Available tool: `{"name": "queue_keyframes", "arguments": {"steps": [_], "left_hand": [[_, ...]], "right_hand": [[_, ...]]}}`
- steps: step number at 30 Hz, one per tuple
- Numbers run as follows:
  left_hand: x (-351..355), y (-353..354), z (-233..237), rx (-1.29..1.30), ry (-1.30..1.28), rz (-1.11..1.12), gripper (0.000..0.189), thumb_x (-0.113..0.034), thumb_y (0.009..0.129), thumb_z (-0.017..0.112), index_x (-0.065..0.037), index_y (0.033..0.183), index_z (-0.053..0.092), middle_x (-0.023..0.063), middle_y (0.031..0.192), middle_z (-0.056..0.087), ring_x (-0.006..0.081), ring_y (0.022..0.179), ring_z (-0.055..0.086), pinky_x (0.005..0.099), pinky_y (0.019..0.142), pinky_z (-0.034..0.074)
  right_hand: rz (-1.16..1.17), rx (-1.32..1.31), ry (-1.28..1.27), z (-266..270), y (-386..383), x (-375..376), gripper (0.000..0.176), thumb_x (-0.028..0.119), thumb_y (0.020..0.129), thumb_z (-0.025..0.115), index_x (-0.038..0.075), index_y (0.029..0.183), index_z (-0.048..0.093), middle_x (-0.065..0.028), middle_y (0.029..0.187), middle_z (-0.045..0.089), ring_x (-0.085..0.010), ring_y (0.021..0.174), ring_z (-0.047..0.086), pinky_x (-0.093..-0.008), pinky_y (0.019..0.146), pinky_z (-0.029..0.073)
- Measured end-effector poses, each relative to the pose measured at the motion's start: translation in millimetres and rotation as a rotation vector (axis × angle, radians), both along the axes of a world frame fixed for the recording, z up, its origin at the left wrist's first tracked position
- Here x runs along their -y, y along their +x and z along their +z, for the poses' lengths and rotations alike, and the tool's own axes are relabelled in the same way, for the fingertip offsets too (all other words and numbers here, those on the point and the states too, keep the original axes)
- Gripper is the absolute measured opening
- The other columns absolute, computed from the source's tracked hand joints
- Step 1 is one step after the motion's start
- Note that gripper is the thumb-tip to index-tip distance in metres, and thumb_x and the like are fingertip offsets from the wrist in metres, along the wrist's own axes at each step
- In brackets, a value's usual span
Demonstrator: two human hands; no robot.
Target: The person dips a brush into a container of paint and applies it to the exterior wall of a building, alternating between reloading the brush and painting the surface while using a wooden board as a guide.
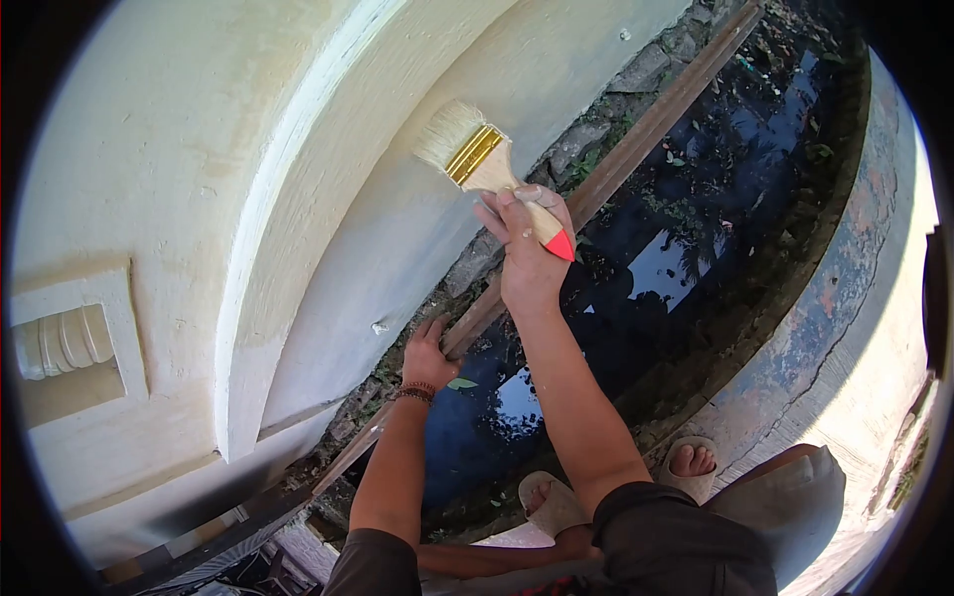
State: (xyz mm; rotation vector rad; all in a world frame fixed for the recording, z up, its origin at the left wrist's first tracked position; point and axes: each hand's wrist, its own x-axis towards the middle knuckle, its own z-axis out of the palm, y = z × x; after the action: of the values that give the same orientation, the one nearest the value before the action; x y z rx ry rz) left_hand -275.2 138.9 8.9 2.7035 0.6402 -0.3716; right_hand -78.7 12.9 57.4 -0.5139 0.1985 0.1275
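A paintbrush (493,169) with pale bristles, a gold ferrule and a red-tipped wooden handle is gripped in my right hand (532,238). Its bristles overlap the cream wall (368,228) in this view, just right of a curved raised moulding (288,219). Fresh-looking white runs along the moulding's left edge. Lower down, my left hand (427,356) rests at a long wooden plank (646,129), its fingers bent over the plank's edge. A beaded bracelet circles that wrist.
Dark water (616,288) with leaves lies in a channel under the plank. Rough stones (576,149) line the wall's foot. A curved concrete ledge (795,348) bounds the right side, near my sandalled feet (694,462). A framed opening (75,348) is set in the wall at left.
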Motion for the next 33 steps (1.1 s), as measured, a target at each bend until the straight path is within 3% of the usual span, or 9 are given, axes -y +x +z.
{"name": "queue_keyframes", "arguments": {"steps": [2, 4, 7, 11, 17, 23, 28, 31, 33], "left_hand": [[-1.6, -1.1, -4.0, 0.015, 0.01, -0.012, 0.071, -0.013, 0.059, 0.078, -0.008, 0.126, 0.055, 0.0174, 0.125, 0.057, 0.0373, 0.112, 0.058, 0.0435, 0.096, 0.049], [-1.4, -4.5, -4.3, 0.015, 0.023, -0.024, 0.071, -0.013, 0.059, 0.078, -0.008, 0.127, 0.055, 0.0175, 0.125, 0.057, 0.0373, 0.111, 0.058, 0.0435, 0.096, 0.05], [1.6, 0.2, 1.9, -0.009, -0.015, 0.018, 0.071, -0.013, 0.059, 0.078, -0.008, 0.126, 0.055, 0.0176, 0.125, 0.057, 0.0372, 0.112, 0.058, 0.0437, 0.096, 0.05], [0.6, 1.2, 2.5, -0.011, -0.013, 0.015, 0.07, -0.013, 0.06, 0.077, -0.008, 0.126, 0.055, 0.0179, 0.125, 0.057, 0.0374, 0.112, 0.058, 0.0435, 0.097, 0.049], [-1.3, -0.9, -1.1, 0.023, 0.002, -0.016, 0.069, -0.014, 0.061, 0.078, -0.007, 0.126, 0.055, 0.0188, 0.122, 0.058, 0.0377, 0.111, 0.057, 0.0434, 0.096, 0.049], [-1.2, -0.8, 0.1, 0.049, -0.003, -0.015, 0.065, -0.014, 0.063, 0.076, -0.006, 0.124, 0.056, 0.0186, 0.118, 0.059, 0.0377, 0.109, 0.058, 0.043, 0.094, 0.05], [-3.4, -6.3, -6.8, 0.048, -0.02, 0.008, 0.063, -0.014, 0.064, 0.076, -0.007, 0.123, 0.056, 0.0184, 0.12, 0.059, 0.0369, 0.109, 0.058, 0.043, 0.094, 0.05], [-12.5, -12.4, -23.0, 0.064, -0.006, -0.027, 0.074, -0.018, 0.059, 0.081, -0.01, 0.128, 0.053, 0.016, 0.122, 0.057, 0.0352, 0.11, 0.058, 0.0442, 0.094, 0.051], [-14.9, -12.1, -25.2, 0.015, 0.016, -0.101, 0.073, -0.017, 0.059, 0.081, -0.01, 0.126, 0.054, 0.0155, 0.12, 0.058, 0.0347, 0.109, 0.059, 0.0436, 0.093, 0.051]], "right_hand": [[-0.014, -0.112, 0.033, -31.7, 18.8, -7.5, 0.013, -0.004, 0.088, 0.061, 0.004, 0.097, 0.058, -0.0074, 0.099, 0.06, -0.0209, 0.092, 0.065, -0.0406, 0.079, 0.061], [-0.193, -0.184, -0.479, -70.0, 32.5, -16.7, 0.012, -0.004, 0.087, 0.061, 0.004, 0.094, 0.059, -0.0084, 0.102, 0.058, -0.0214, 0.092, 0.063, -0.04, 0.078, 0.061], [-0.126, -0.169, -0.852, -78.7, 55.2, -31.1, 0.011, -0.006, 0.086, 0.061, 0.003, 0.092, 0.059, -0.0108, 0.11, 0.054, -0.0221, 0.092, 0.061, -0.0365, 0.071, 0.062], [-0.133, -0.17, -0.567, -36.6, 64.4, -29.5, 0.011, -0.004, 0.087, 0.061, 0.004, 0.093, 0.059, -0.0098, 0.111, 0.054, -0.0229, 0.094, 0.061, -0.0363, 0.069, 0.061], [0.017, -0.002, 0.128, 30.9, 19.2, 27.5, 0.015, -0.001, 0.089, 0.063, 0.004, 0.1, 0.054, -0.0118, 0.1, 0.061, -0.0254, 0.092, 0.067, -0.0425, 0.082, 0.06], [-0.106, -0.199, -0.288, -52.6, 22.1, -11.3, 0.01, -0.004, 0.09, 0.057, 0.003, 0.098, 0.055, -0.0102, 0.099, 0.059, -0.0206, 0.088, 0.064, -0.0359, 0.075, 0.062], [-0.017, -0.077, -0.486, -20.6, -5.4, -49.3, 0.009, -0.004, 0.088, 0.059, 0.001, 0.095, 0.057, -0.0111, 0.11, 0.055, -0.0205, 0.09, 0.062, -0.0341, 0.071, 0.064], [0.039, 0.0, -0.321, 42.3, -41.2, -35.7, 0.013, -0.004, 0.091, 0.057, 0.002, 0.101, 0.053, -0.0135, 0.11, 0.057, -0.0243, 0.097, 0.064, -0.0419, 0.081, 0.062], [0.055, 0.069, 0.067, 66.4, -56.7, -23.4, 0.014, -0.003, 0.092, 0.057, 0.004, 0.103, 0.051, -0.0156, 0.113, 0.057, -0.0262, 0.102, 0.064, -0.0452, 0.086, 0.059]]}}
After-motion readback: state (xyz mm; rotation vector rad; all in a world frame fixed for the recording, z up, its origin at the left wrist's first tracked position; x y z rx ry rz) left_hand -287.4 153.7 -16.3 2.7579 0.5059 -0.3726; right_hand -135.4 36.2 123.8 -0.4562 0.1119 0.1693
